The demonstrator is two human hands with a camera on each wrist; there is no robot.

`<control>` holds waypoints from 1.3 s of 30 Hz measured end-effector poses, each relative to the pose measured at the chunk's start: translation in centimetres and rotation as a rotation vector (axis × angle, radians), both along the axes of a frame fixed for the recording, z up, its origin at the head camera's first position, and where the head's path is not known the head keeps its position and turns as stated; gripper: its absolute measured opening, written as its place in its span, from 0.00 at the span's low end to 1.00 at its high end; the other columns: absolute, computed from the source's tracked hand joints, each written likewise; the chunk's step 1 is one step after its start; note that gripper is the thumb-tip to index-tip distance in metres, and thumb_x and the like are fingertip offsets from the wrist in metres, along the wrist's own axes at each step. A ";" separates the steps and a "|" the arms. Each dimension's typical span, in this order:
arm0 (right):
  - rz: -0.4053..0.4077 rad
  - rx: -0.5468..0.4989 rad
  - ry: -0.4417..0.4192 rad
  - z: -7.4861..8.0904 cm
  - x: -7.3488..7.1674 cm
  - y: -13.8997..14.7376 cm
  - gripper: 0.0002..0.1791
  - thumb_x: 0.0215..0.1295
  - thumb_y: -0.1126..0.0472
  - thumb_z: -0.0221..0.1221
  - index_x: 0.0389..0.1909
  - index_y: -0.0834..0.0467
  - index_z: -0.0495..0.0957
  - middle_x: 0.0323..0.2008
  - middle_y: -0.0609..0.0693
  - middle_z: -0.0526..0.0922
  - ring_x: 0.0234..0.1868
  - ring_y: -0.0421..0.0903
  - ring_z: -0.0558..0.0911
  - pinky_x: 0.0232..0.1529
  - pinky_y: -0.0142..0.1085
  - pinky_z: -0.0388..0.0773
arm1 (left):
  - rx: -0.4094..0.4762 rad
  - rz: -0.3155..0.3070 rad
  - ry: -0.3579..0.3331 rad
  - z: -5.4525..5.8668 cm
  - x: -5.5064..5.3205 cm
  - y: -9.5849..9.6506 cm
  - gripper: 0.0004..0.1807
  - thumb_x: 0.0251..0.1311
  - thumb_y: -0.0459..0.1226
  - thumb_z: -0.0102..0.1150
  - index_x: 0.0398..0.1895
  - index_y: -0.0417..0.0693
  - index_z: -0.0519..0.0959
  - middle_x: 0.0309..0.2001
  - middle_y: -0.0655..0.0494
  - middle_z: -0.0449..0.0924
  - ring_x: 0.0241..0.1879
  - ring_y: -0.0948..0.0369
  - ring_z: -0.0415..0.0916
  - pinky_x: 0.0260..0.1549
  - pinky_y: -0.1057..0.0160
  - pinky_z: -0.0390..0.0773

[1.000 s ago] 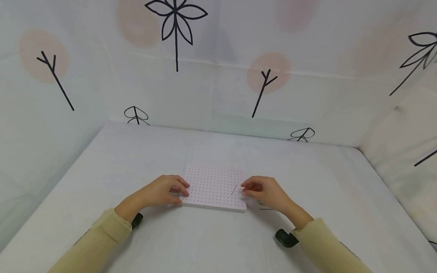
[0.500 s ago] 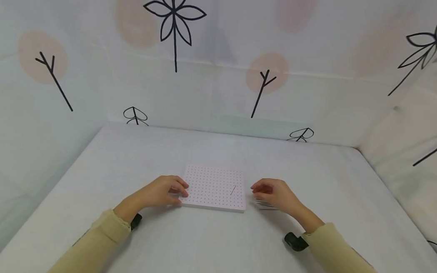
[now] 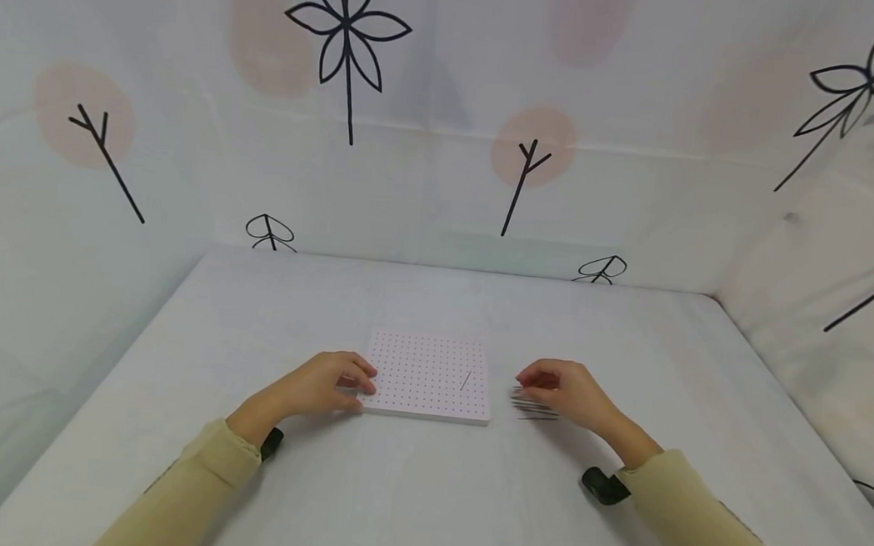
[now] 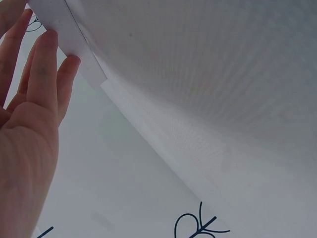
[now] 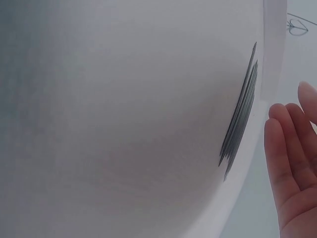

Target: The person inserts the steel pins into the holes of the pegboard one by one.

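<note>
Your left hand (image 3: 328, 381), fingers relaxed, touches the flat, dot-gridded white board (image 3: 417, 378) below mid-frame; your right hand (image 3: 568, 391), fingers loosely bent, is close to thin, straight dark rods (image 3: 534, 407) lower right of centre.

Surface (image 3: 408, 497) seen as matt cloth. Between its side edges, board (image 3: 419, 376) seen as smooth, matt plastic, pins (image 5: 238, 114) as metal-like. Backdrop (image 3: 428, 181) beyond far edge seen as creased, matt cloth.

Soft, diffuse light; faint shadows; wrist views dimmer, hazy, bluish.
</note>
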State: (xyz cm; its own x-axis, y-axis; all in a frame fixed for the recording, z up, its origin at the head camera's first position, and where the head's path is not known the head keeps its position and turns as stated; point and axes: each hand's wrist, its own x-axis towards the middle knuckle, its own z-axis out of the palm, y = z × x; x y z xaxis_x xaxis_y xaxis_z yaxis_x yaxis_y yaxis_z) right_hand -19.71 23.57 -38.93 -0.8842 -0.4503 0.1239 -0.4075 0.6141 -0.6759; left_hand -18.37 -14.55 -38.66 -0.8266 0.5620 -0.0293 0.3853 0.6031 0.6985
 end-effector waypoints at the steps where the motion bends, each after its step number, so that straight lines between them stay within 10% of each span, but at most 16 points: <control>1: -0.004 0.002 -0.001 0.0 0.0 0.1 0.07 0.54 0.70 0.64 0.35 0.62 0.81 0.34 0.49 0.82 0.36 0.43 0.80 0.41 0.34 0.80 | 0.001 0.001 -0.003 0.0 0.0 0.0 0.09 0.48 0.29 0.68 0.33 0.47 0.83 0.50 0.54 0.75 0.50 0.54 0.74 0.51 0.58 0.75; 39: 0.063 0.126 -0.143 -0.5 -3.4 1.6 0.06 0.55 0.64 0.66 0.33 0.60 0.80 0.30 0.46 0.77 0.31 0.44 0.72 0.32 0.32 0.72 | 0.014 -0.024 0.016 -0.1 -0.1 -0.1 0.09 0.48 0.28 0.68 0.34 0.45 0.83 0.49 0.52 0.75 0.49 0.54 0.75 0.50 0.60 0.75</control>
State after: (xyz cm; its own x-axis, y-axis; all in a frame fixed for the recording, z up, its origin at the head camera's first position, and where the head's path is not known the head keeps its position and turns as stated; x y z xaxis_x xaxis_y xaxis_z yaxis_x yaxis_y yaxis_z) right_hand -23.13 25.16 -39.45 -0.8582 -0.5096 -0.0615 -0.3535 0.6737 -0.6490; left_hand -18.46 -14.70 -38.76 -0.8130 0.5822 -0.0080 0.4111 0.5837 0.7003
